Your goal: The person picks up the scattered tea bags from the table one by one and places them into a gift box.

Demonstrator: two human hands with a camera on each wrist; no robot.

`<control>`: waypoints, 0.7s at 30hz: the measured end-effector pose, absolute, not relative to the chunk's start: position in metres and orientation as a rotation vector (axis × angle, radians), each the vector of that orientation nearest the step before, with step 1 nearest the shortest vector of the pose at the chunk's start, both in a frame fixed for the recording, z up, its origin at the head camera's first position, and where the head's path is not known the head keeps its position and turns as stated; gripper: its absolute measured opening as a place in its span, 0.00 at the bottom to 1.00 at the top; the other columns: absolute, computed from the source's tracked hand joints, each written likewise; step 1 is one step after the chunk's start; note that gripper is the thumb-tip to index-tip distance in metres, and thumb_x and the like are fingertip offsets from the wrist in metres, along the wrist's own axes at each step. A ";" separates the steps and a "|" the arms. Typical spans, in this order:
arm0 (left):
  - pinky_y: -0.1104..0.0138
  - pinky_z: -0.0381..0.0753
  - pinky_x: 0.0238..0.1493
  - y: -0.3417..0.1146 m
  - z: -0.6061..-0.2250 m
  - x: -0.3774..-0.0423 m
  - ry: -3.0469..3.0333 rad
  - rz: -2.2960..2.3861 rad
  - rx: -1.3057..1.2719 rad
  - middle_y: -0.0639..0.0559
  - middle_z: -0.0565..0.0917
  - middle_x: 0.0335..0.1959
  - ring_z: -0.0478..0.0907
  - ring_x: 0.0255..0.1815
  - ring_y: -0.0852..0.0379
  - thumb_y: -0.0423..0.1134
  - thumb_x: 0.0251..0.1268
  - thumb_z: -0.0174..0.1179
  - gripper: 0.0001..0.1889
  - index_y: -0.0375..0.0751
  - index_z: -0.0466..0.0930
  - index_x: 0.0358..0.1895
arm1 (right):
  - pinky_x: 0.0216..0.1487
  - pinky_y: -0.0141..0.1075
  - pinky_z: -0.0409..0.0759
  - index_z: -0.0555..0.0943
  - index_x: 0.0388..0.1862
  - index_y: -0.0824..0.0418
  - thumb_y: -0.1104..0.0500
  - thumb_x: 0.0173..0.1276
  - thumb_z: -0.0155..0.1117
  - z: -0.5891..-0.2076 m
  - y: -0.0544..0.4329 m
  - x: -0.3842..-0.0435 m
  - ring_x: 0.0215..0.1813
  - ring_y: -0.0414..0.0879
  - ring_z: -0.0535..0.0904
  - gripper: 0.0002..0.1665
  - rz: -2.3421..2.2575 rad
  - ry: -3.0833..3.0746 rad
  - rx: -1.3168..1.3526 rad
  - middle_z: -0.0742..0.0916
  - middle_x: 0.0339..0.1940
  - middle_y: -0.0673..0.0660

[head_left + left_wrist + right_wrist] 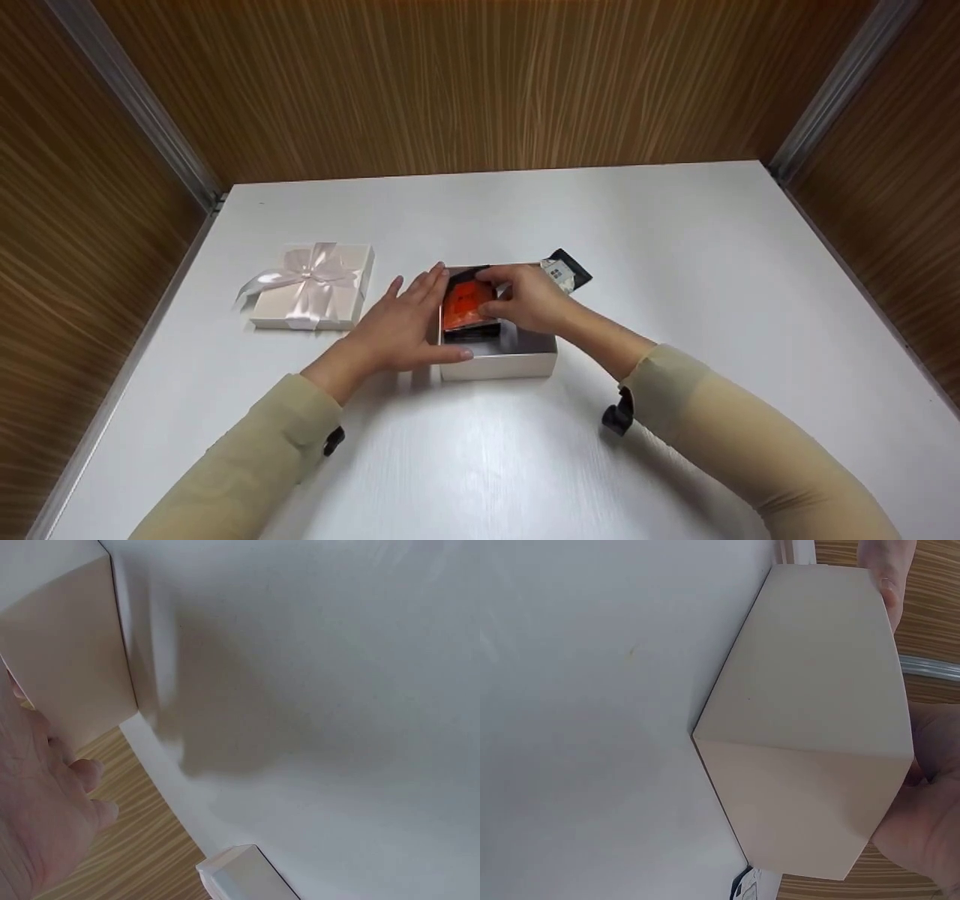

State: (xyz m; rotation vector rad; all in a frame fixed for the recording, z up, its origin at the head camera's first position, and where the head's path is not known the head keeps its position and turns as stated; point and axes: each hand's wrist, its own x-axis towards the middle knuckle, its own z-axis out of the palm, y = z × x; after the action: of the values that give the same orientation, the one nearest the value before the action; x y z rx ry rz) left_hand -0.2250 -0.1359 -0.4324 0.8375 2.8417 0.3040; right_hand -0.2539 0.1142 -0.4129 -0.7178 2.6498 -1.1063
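Note:
A white open box (499, 366) stands mid-table. Inside its left part lies a flat orange-red packet (463, 304) with a dark item (474, 332) beneath it. My left hand (401, 322) rests along the box's left wall, fingers extended and the thumb across the front rim. My right hand (529, 298) reaches into the box, its thumb and fingers pinching the packet's right edge. In the right wrist view the box (810, 667) hides most of what the right hand (926, 817) does. The left wrist view shows the left hand (45, 802) beside the box wall.
A pale box lid (270, 311) tied with a satin ribbon bow (307, 275) lies at the left. Behind the box's right back corner lie a black flat item (576, 268) and a whitish packet with a printed square (558, 274). Wood-grain panels (480, 90) enclose the white table (675, 247).

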 end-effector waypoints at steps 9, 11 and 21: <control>0.46 0.39 0.85 -0.136 -0.432 -0.224 2.836 0.322 0.837 0.47 0.37 0.89 0.40 0.88 0.48 0.91 0.56 0.43 0.71 0.40 0.34 0.87 | 0.57 0.47 0.86 0.81 0.71 0.65 0.59 0.71 0.76 -0.408 0.124 -0.253 0.50 0.53 0.90 0.31 -1.057 2.677 -0.743 0.89 0.59 0.63; 0.46 0.39 0.85 -0.136 -0.432 -0.225 2.836 0.320 0.837 0.47 0.37 0.89 0.40 0.88 0.48 0.91 0.56 0.43 0.71 0.40 0.34 0.87 | 0.56 0.47 0.87 0.82 0.71 0.63 0.59 0.71 0.76 -0.406 0.127 -0.252 0.50 0.53 0.90 0.31 -1.063 2.676 -0.732 0.90 0.58 0.62; 0.48 0.37 0.86 -0.136 -0.430 -0.224 2.831 0.304 0.813 0.50 0.34 0.89 0.40 0.89 0.47 0.91 0.55 0.42 0.71 0.41 0.32 0.87 | 0.52 0.42 0.87 0.81 0.72 0.62 0.63 0.72 0.72 -0.388 0.160 -0.259 0.51 0.53 0.89 0.30 -1.290 2.680 -0.637 0.90 0.58 0.62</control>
State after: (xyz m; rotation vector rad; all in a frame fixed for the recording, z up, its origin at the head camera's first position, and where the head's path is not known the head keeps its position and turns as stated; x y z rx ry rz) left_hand -0.2243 -0.1362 -0.4304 0.8126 2.8307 0.3039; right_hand -0.2592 0.1595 -0.3876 -0.6368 2.6798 -1.2899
